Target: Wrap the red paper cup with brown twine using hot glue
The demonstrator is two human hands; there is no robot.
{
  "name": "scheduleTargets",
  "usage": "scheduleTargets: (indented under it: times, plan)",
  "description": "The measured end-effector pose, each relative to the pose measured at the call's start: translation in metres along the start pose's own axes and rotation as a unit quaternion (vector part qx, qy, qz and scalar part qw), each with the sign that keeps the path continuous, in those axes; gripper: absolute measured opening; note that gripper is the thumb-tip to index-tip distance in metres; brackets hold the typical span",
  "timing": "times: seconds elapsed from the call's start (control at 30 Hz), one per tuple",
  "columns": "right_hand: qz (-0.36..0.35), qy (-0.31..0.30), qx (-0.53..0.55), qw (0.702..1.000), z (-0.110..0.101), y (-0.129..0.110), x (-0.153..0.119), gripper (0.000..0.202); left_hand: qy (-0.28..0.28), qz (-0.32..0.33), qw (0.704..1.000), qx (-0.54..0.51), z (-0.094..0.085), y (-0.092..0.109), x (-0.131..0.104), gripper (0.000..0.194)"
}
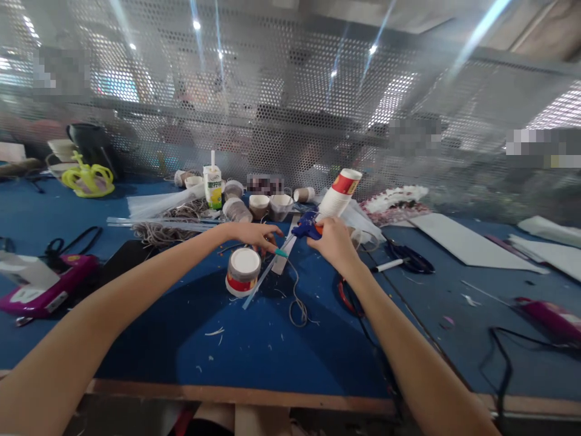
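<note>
My right hand (334,243) is wrapped round a blue hot glue gun (306,225) with an orange part by the fingers. The gun's front end points left, toward my left hand (261,236). My left fingers are bent downward, close to a small teal piece (281,253); what they pinch is hidden. From beside that piece a thin grey cord (297,284) trails in a loop on the table. Just below my left hand stands an upturned paper cup (245,269), red and white, with grey wound round its upper part. A clear glue stick (259,284) lies beside it.
A leaning stack of paper cups (336,197) rises behind my right hand. Farther back are a drink carton (212,188), cord-wrapped cups (259,206) and tangled cord (167,227). Scissors (411,257) lie right, a yellow crown (88,178) left. A perforated metal screen (272,115) closes the back.
</note>
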State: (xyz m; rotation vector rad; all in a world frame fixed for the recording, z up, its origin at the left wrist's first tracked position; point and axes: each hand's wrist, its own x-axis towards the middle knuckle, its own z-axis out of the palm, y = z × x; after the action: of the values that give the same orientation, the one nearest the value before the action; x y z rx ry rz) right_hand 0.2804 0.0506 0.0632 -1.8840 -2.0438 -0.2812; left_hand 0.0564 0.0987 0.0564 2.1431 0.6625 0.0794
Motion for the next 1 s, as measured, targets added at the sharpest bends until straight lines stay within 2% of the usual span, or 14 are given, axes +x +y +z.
scheduleTargets:
  times: [0.07,0.1,0.17,0.27,0.33,0.4,0.47,0.5,0.6,0.73,0.8,0.87,1.0]
  plan:
    - [0.0,-0.01,-0.005,1.0,0.001,0.0,0.0,0.033,-0.024,0.01,1.0,0.01,-0.002,0.0,0.005,0.063]
    - [-0.002,-0.018,-0.007,1.0,0.002,0.001,0.0,0.032,-0.019,0.019,0.999,0.018,-0.004,0.001,0.005,0.062]
    - [-0.015,-0.043,-0.011,0.999,0.002,0.004,0.002,0.03,0.029,0.039,0.999,0.013,-0.009,0.006,0.004,0.057]
    - [-0.053,-0.103,-0.01,0.993,-0.001,0.014,0.005,0.023,0.17,0.06,0.982,-0.05,-0.019,0.013,0.001,0.05]
    - [-0.079,-0.141,-0.005,0.987,-0.006,0.022,0.007,0.024,0.298,0.054,0.95,-0.082,-0.024,0.015,0.001,0.044]
    - [-0.098,-0.166,0.004,0.981,-0.013,0.03,0.008,0.026,0.419,0.033,0.903,-0.085,-0.025,0.012,0.003,0.038]
    - [-0.109,-0.179,0.02,0.978,-0.02,0.035,0.008,0.025,0.486,-0.003,0.873,-0.041,-0.021,0.007,0.005,0.036]
    - [-0.112,-0.183,0.03,0.976,-0.024,0.037,0.008,0.025,0.489,-0.021,0.872,-0.002,-0.018,0.004,0.006,0.035]
    - [-0.118,-0.187,0.067,0.973,-0.031,0.04,0.006,0.026,0.415,-0.038,0.905,0.081,-0.007,-0.002,0.005,0.033]
    - [-0.116,-0.167,0.129,0.971,-0.032,0.039,0.003,0.027,0.267,0.023,0.957,0.111,-0.001,-0.002,0.001,0.043]
    - [-0.113,-0.146,0.167,0.968,-0.029,0.038,0.002,0.028,0.216,0.066,0.967,0.12,-0.003,-0.002,-0.003,0.047]
    - [-0.108,-0.126,0.213,0.963,-0.025,0.037,0.001,0.03,0.232,0.066,0.962,0.129,-0.006,-0.003,-0.007,0.044]
    - [-0.087,-0.095,0.314,0.941,-0.016,0.036,0.001,0.037,0.313,-0.019,0.938,0.15,-0.005,-0.013,-0.021,0.028]
